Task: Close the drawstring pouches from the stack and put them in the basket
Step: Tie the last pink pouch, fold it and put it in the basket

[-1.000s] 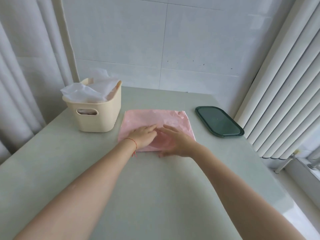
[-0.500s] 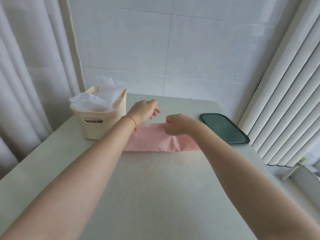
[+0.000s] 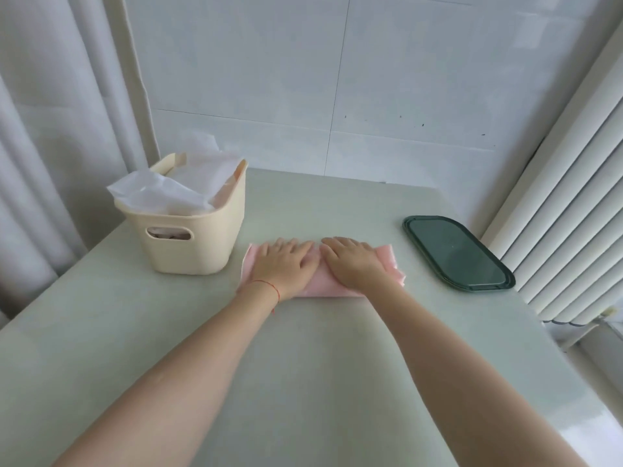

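Two flat hands are what you have on the pink pouch (image 3: 384, 264): your left hand (image 3: 285, 264) and right hand (image 3: 354, 264) lie palm down side by side, fingers straight and nearly touching, pressing it to the table (image 3: 303, 382). The pouch lies folded into a narrow band mid-table. Left of it, near but apart, stands the cream basket (image 3: 188, 244) with white pouches (image 3: 175, 193) spilling over its rim. A dark green tray (image 3: 455, 252) lies to the right.
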